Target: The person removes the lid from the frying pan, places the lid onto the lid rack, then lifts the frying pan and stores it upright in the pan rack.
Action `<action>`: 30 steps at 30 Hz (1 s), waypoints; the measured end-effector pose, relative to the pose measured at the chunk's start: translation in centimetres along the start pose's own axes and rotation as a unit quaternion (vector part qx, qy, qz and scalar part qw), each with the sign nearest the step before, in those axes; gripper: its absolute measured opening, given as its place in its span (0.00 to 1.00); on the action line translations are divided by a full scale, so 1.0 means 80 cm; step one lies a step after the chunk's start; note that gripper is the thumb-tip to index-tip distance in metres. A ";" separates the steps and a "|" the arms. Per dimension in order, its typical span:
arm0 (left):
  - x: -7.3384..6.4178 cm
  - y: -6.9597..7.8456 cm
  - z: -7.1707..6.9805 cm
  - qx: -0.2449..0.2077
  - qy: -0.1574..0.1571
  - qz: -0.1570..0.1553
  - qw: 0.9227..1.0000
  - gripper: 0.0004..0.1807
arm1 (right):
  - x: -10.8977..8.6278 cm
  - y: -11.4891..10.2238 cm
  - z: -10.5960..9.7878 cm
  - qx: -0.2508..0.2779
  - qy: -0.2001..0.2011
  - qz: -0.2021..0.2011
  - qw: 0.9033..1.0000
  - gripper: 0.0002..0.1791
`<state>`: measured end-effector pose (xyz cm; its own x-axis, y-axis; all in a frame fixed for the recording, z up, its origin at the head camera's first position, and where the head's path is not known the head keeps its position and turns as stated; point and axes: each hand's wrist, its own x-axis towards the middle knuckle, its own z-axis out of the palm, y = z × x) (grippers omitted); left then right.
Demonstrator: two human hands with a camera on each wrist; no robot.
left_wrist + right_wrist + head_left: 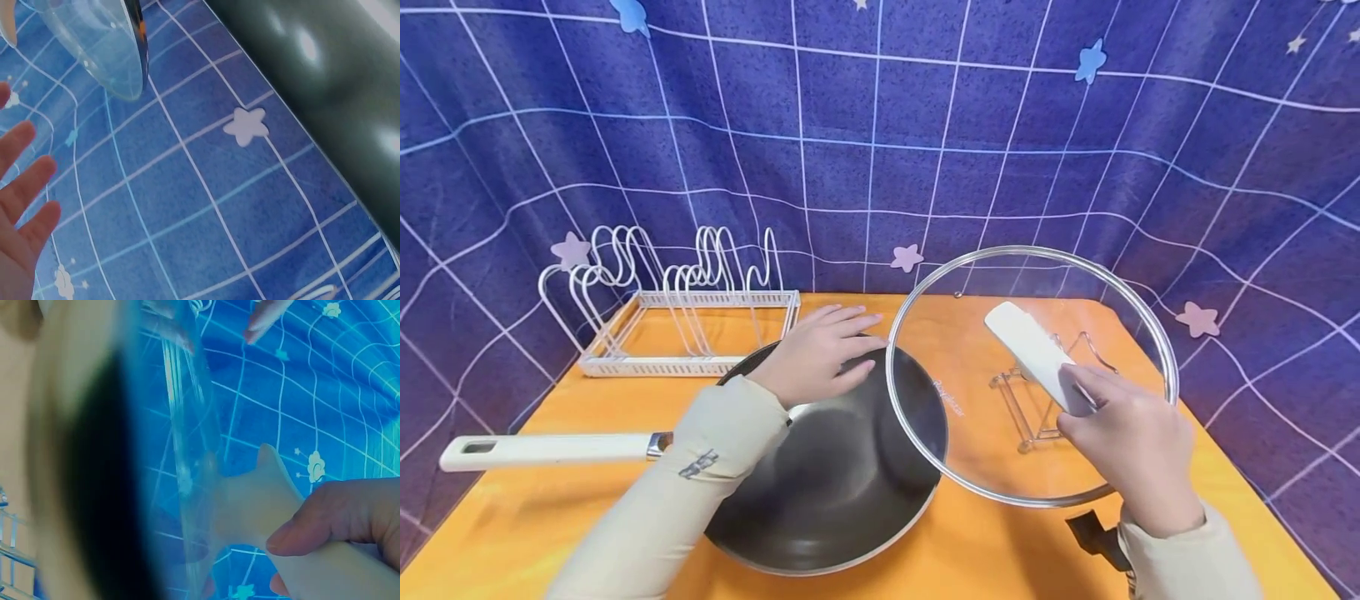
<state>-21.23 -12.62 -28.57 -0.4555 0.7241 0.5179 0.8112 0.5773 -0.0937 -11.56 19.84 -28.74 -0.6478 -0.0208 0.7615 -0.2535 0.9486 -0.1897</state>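
A black frying pan (820,492) with a long cream handle (550,450) sits upright on the orange table, its handle pointing left. Over its far rim reaches my left hand (823,354), fingers straight and spread, holding nothing. In the left wrist view those fingers (31,178) show apart from the dark pan (331,81). My right hand (1138,442) grips the white handle (1033,350) of a round glass lid (970,417). The lid is raised and tilted, its left edge overlapping the pan in the head view. In the right wrist view, the thumb (306,528) presses along that handle.
At the back left stands a white rack (658,367) with several wire loops. Behind the lid, seen through its glass, is a small metal wire stand (1033,437). A blue gridded curtain (865,100) with stars hangs at the table's back and sides.
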 end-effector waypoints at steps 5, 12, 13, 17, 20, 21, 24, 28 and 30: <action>0.009 0.007 0.011 -0.008 0.045 0.037 0.998 0.15 | -0.003 0.006 -0.005 0.003 -0.001 0.023 1.000 0.23; 0.025 0.008 0.019 -0.004 -0.008 0.022 1.000 0.16 | -0.003 0.017 -0.013 -0.024 0.017 0.031 0.999 0.26; 0.027 0.008 0.020 -0.004 -0.029 0.014 0.999 0.17 | -0.004 0.020 -0.014 -0.027 0.021 0.026 0.999 0.26; 0.037 0.007 0.024 -0.009 -0.102 -0.019 0.995 0.18 | -0.006 0.031 -0.021 -0.037 0.036 0.006 0.999 0.25; 0.047 0.009 0.029 -0.012 -0.133 -0.027 0.991 0.20 | -0.005 0.037 -0.026 -0.044 0.034 0.011 0.998 0.25; 0.050 0.009 0.031 -0.013 -0.142 -0.028 0.989 0.20 | -0.005 0.039 -0.028 -0.046 0.030 0.016 0.998 0.25; 0.063 0.014 0.037 -0.012 -0.166 -0.028 0.986 0.20 | -0.004 0.042 -0.034 -0.050 0.015 0.039 0.998 0.25; 0.080 0.021 0.043 -0.014 -0.188 -0.028 0.982 0.20 | -0.003 0.047 -0.041 -0.058 0.000 0.052 0.997 0.26; 0.087 0.024 0.048 -0.017 -0.195 -0.026 0.980 0.20 | -0.004 0.050 -0.044 -0.064 0.002 0.052 0.997 0.27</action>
<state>-24.24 -5.04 -28.38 -0.5974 0.7865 0.1570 0.7913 0.6098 -0.0441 -9.82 24.76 -27.52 -0.6633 0.0803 0.7440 -0.0920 0.9779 -0.1875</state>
